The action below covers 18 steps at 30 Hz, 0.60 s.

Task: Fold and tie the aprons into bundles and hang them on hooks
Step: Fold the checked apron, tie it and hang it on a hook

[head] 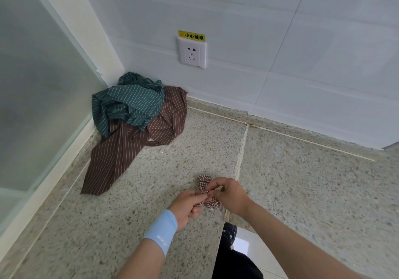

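Observation:
A small red-and-white checked apron bundle [204, 183] lies on the speckled stone counter [151, 192] near its front edge. My left hand [187, 207] grips the bundle's left side, fingers curled around the cloth. My right hand [228, 194] pinches a strip of the checked cloth at the bundle's middle. Much of the bundle is hidden under both hands. Farther back in the corner, a green striped apron [129, 103] lies crumpled on top of a brown striped apron [121, 149], which spreads toward the left front.
A white tiled wall [280, 41] runs behind the counter, with a power socket [192, 54] under a yellow warning label. A frosted glass panel [32, 84] closes off the left side. The counter's front edge drops to the floor by my shoe [230, 233].

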### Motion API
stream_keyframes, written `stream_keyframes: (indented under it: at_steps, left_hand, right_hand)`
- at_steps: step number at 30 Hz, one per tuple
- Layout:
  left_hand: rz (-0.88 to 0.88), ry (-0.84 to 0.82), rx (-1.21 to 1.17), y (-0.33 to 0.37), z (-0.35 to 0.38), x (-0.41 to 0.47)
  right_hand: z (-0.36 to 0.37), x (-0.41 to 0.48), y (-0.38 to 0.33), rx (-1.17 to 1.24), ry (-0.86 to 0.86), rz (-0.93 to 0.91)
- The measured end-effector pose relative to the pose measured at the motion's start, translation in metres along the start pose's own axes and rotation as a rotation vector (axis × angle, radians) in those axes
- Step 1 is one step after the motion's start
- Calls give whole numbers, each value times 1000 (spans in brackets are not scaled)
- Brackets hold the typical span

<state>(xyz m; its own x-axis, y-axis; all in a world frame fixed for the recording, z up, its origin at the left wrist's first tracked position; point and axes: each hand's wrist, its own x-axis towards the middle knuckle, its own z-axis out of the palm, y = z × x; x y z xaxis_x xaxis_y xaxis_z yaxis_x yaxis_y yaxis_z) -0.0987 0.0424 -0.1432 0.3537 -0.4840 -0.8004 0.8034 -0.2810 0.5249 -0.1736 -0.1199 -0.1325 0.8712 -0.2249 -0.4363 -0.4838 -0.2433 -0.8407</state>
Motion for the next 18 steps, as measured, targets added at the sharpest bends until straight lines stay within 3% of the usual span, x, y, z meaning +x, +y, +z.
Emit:
stream_keyframes:
  at_steps: [10, 14, 18]
  left_hand:
    - [-109, 59, -440, -17, 13, 0]
    - [-142, 140, -386, -15, 17, 3]
    - [-150, 234, -415, -8, 22, 3]
  right_hand:
    - [-4, 0, 10, -573, 7, -294]
    - [-4, 3, 9, -588, 41, -331]
    - [-5, 3, 10, -477, 123, -251]
